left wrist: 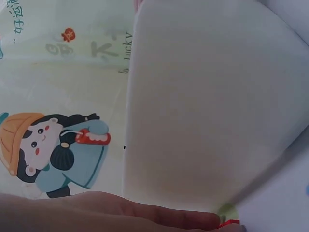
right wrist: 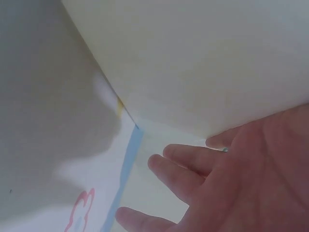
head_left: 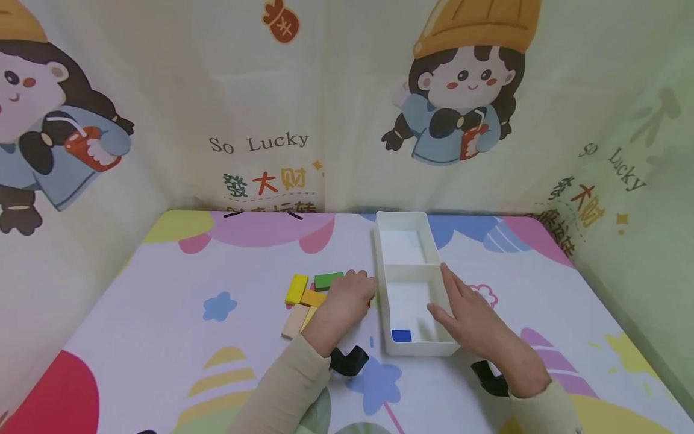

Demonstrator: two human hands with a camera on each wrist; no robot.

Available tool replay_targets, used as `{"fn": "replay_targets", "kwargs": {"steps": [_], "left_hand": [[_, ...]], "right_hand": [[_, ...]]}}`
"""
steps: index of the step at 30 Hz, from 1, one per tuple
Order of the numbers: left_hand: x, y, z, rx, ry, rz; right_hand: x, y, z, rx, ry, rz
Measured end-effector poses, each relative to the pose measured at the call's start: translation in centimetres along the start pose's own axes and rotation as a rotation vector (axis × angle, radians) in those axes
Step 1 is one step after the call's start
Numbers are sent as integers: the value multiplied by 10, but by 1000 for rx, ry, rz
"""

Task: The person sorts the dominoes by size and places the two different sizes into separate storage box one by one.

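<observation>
A white two-compartment box stands on the table, with a blue block in the near left corner of its nearer compartment. Just left of the box, my left hand pinches a red block, mostly hidden by the fingers. Beside that hand lie a yellow block, a green block, an orange block, a pale pink block and a partly covered pale yellow block. My right hand, fingers extended, is at the box's right wall, its thumb over the nearer compartment.
A patterned cloth covers the table. Printed curtains rise behind its far edge and at both sides. Black wrist straps sit under both wrists.
</observation>
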State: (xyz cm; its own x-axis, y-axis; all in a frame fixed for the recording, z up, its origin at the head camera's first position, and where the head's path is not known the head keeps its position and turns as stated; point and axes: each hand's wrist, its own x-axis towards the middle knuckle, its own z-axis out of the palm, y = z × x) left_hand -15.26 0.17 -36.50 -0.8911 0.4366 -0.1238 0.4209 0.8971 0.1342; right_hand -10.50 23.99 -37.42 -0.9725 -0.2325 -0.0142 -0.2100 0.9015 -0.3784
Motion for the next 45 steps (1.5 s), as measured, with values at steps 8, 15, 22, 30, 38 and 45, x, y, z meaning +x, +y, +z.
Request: {"fn": "replay_targets", "kwargs": {"steps": [8,15,22,30,38,45], "left_hand": [[1,2,2,-24,-36,-7],[0,1,0,-20,-29,17],[-2,1,-1,-36,-34,16],[-2,0,-1,-27,-35,7],[-2,-2,-3,-33,-48,-1],[1,-5,-6,-39,-93,-13]], "right_hand": [[-2,-2,-5,-27,12,-10],[-4,4,-11,-28,35,-32],[-2,12,-10,-20,79,-68],[-2,7,-11,-74,67,-73],[-1,6,-8,-99,23,-45],[0,9,-8,-96,27,-64]]}}
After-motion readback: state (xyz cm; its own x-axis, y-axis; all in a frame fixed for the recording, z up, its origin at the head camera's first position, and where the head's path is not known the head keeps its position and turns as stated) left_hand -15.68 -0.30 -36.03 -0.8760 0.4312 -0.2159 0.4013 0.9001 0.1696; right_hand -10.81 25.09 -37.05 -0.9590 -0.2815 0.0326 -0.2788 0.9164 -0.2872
